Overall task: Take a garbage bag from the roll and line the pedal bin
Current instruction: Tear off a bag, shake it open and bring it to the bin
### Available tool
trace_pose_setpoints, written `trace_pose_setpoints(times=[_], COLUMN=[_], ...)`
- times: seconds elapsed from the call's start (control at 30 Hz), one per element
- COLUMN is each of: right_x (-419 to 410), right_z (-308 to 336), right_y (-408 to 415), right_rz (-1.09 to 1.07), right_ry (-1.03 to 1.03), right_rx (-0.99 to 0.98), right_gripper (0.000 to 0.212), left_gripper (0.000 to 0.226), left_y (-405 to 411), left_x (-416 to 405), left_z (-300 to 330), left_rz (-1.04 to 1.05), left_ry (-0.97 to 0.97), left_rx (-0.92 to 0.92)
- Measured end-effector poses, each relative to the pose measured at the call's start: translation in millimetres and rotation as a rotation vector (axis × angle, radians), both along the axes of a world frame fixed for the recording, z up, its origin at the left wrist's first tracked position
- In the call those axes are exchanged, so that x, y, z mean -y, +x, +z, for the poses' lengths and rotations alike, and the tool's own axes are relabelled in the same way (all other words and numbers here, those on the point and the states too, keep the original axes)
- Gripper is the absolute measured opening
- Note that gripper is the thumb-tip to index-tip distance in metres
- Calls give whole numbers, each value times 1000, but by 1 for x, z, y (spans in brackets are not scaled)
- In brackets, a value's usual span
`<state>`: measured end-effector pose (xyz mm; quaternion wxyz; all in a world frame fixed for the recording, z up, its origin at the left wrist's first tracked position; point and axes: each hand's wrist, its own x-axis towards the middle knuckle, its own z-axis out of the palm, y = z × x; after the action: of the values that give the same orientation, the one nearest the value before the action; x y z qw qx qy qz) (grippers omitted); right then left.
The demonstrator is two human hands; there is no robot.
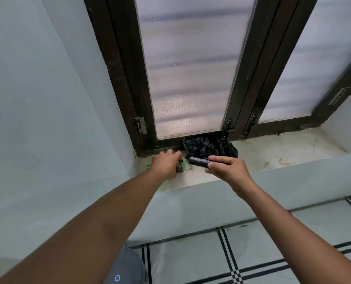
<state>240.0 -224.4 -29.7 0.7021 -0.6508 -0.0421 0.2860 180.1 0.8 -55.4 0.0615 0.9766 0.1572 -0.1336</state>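
While pinched in right hand (226, 171), bag roll (199, 162) looks small, black, tightly wound.

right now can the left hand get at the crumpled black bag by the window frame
Probably yes. The crumpled black bag lies just beyond the left hand on the sill, nothing between, though that hand already grips a small packet.

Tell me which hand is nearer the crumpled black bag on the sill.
Right. The right hand, holding the roll, sits just in front of the crumpled black bag; the left hand is off to its left.

Home interior: window sill (273, 154), tiled floor (252, 253)
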Motion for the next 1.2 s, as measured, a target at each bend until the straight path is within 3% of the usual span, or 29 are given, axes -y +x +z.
trace_pose_setpoints(times=[0.13, 0.33, 0.43, 0.63, 1.03, 1.2], right_x=[0, -14, -29, -53, -83, -92], right_z=[8, 18, 27, 44, 57, 50], right_y=[-4, -6, -9, -15, -28, -36], right_rz=[-41, -85, -74, -82, -94, -89], right_ry=[67, 72, 79, 77, -78, -349], right_rx=[-47, -39, -28, 15, 146, 343], right_gripper=[25, 21, 20, 23, 16, 22], left_gripper=[62, 61, 49, 50, 44, 38], left_y=[-6, -25, -37, -61, -84, -87], left_x=[-6, -15, -17, -21, -24, -24], left_z=[-2, 9, 17, 21, 14, 8], left_rz=[-7, 101, 127, 140, 60, 77], left_ry=[2, -234, -287, -356, -348, -401], left_rx=[62, 244, 381, 503, 551, 599])
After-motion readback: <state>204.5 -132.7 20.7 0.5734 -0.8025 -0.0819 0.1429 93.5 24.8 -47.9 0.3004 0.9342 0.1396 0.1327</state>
